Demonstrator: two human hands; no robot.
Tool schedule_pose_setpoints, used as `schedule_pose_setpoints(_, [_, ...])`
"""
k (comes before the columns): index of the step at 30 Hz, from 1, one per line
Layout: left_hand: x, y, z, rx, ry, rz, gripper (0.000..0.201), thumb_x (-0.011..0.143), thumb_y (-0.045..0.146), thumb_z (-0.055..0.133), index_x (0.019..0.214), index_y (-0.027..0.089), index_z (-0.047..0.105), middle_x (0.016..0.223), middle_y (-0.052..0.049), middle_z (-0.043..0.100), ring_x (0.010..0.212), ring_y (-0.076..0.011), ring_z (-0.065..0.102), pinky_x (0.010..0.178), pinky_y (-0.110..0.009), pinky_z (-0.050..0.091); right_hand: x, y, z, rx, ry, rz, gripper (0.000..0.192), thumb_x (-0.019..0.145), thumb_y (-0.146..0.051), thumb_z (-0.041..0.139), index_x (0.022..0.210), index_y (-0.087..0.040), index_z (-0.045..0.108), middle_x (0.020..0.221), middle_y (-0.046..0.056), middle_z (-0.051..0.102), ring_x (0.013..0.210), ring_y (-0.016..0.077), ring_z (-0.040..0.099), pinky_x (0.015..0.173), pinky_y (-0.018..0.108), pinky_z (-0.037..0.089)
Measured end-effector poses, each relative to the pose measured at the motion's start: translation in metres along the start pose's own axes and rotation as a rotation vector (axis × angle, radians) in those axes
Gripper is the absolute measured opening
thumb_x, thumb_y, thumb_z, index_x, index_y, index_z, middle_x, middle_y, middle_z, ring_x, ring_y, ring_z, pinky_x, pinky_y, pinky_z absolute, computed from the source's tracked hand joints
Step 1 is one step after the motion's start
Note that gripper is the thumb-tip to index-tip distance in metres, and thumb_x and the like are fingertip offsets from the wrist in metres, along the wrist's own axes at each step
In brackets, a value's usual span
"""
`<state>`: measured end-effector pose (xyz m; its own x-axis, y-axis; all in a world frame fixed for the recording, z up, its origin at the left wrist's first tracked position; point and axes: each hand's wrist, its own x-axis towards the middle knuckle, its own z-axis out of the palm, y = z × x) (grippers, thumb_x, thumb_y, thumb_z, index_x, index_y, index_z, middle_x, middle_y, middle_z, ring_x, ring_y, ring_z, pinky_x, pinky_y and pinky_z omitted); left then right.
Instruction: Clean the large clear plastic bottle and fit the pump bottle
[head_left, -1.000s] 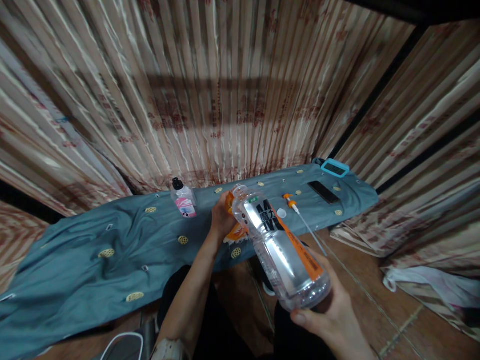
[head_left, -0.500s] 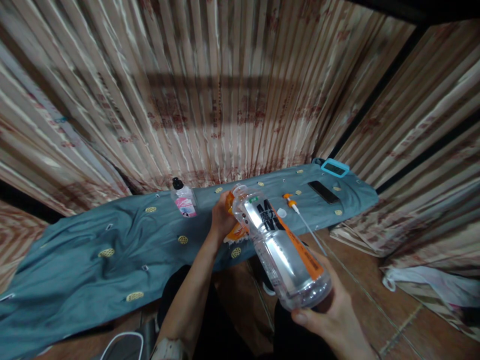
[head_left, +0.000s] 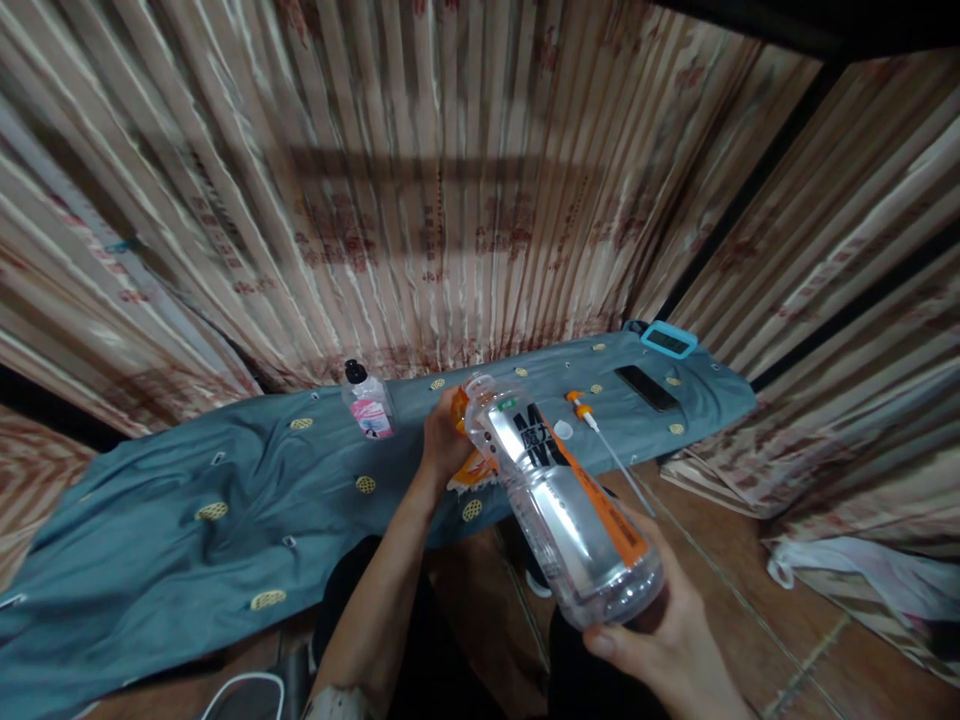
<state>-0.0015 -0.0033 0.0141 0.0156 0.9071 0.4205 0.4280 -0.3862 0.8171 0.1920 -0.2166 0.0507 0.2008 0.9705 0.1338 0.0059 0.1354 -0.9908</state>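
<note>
The clear bottle [head_left: 559, 500] with an orange-striped label lay tilted, uncapped mouth pointing away; the orange packet [head_left: 472, 462] rested behind it.

A long blue-grey patterned cloth [head_left: 225, 500] lies before the pleated striped curtain [head_left: 420, 200]. On it, a small clear pump bottle [head_left: 367, 405] stands left; a black phone [head_left: 649, 387] lies far right.

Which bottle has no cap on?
The big clear bottle with the orange stripe, tilted in the right hand; its mouth is open. The small pink-label bottle on the cloth has a black cap.
</note>
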Motion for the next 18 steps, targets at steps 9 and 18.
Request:
schedule_pose_setpoints(9, [-0.0005,0.0034,-0.0010,0.020,-0.001,-0.018,0.039,0.076,0.026,0.071,0.112,0.018,0.062,0.107,-0.008,0.077,0.098,-0.0266,0.074,0.085,-0.036,0.058,0.0016,-0.0031,0.0018,-0.052,-0.022,-0.003,0.089,0.056,-0.042,0.098,0.134,-0.024,0.058,0.126,0.007,0.075,0.112,0.0286,0.074,0.091,0.027,0.060])
schedule_pose_setpoints(18, [0.0004,0.0050,-0.0017,0.029,-0.006,-0.040,0.039,0.075,0.027,0.071,0.112,0.018,0.062,0.106,-0.008,0.077,0.097,-0.0276,0.074,0.085,-0.037,0.059,0.0007,-0.0014,-0.0040,-0.073,-0.067,0.025,0.092,0.061,-0.043,0.096,0.139,-0.024,0.051,0.127,0.008,0.075,0.111,0.0279,0.074,0.090,0.028,0.061])
